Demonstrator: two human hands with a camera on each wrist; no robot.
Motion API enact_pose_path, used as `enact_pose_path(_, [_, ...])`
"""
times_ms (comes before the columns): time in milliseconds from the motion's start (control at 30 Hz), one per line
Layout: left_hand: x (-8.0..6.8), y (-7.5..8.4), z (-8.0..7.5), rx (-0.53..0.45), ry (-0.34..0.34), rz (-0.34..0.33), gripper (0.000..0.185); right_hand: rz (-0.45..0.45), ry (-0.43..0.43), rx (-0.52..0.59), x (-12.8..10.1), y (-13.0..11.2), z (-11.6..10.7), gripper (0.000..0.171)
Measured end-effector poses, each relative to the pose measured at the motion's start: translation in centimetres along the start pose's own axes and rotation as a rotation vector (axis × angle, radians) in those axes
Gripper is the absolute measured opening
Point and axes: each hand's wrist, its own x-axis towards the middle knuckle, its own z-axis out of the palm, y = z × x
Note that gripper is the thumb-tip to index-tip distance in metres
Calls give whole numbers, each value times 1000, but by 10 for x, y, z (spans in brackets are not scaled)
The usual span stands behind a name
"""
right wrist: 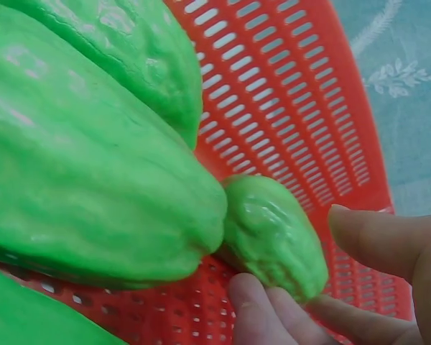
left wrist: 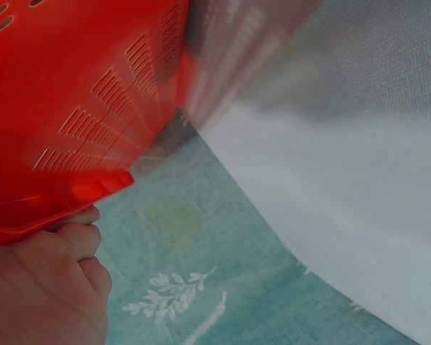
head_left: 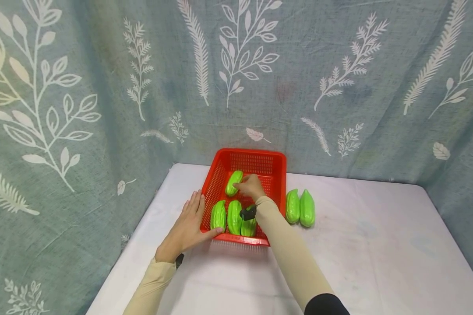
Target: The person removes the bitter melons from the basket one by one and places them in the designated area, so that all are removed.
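Note:
A red plastic basket [head_left: 210, 183] with slotted walls stands on the table. My left hand [head_left: 187, 229] rests against its front left corner, fingers straight along the left wall and thumb on the front rim. Inside the basket, my right hand [head_left: 252, 187] is at a green ridged gourd [head_left: 233, 183] towards the back left. In the right wrist view fingertips [right wrist: 251, 298] touch that gourd [right wrist: 269, 230], while the thumb stands slightly apart from it. Other green gourds lie in a front row, including one [head_left: 218, 215] at the left and one [head_left: 234, 217] beside it; my right wrist partly hides another gourd [head_left: 248, 226].
Two more green gourds, one [head_left: 293, 206] and another [head_left: 307, 209], lie side by side on the white table [head_left: 378, 236], just right of the basket. A grey-green leaf-patterned curtain [head_left: 284, 87] hangs behind and to the sides.

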Motion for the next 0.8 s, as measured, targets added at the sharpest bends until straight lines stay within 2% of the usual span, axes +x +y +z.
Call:
enact_pose_path(367, [-1,2,-1,2,-1,-10,125,18,10,-44,6,4,6,61])
enact_pose_path(633, [-2,3,-3,0,-5,-20,125,-24,17,-41,8,4,13,30])
enact_pose_path(800, [-2,3,-3,6,2,-8,124,-31,22,-43,8,3,16,27])
